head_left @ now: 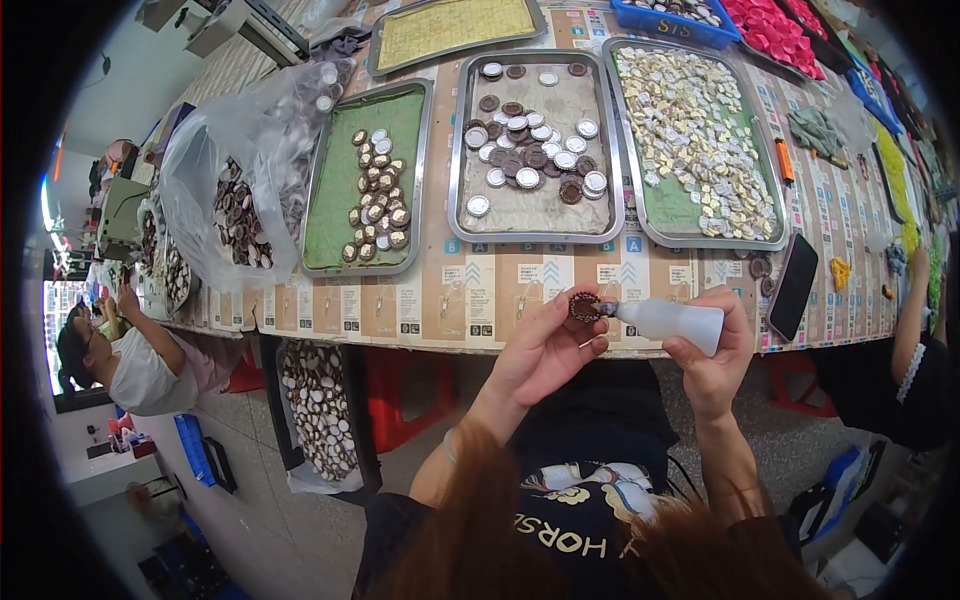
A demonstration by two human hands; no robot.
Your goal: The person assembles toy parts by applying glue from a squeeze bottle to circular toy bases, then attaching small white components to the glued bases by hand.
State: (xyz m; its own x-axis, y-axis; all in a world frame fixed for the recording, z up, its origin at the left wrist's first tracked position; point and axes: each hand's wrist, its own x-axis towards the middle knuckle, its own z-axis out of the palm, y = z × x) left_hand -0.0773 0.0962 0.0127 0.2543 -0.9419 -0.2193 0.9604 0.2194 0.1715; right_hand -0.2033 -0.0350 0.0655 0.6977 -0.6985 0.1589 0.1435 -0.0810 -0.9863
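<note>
Between the fingertips of my left hand (540,352) is a small dark brown round piece with a scalloped rim (583,306), its face turned toward me. My right hand (715,368) is wrapped round a white squeeze bottle (675,322), tilted sideways. The bottle's narrow tip meets or nearly meets the brown piece; I cannot tell whether they touch. Both hands are over the table's near edge. Just beyond them lies a metal tray (535,222) with loose scalloped pieces, some brown side up, some white.
A green-lined tray (333,205) holds brown-and-gold pieces; another tray (665,215) holds many small gold and whitish ones. Left stands a clear plastic bag (195,190) of pieces. A phone (793,288) and an orange cutter (784,160) lie right. Other people work at both sides.
</note>
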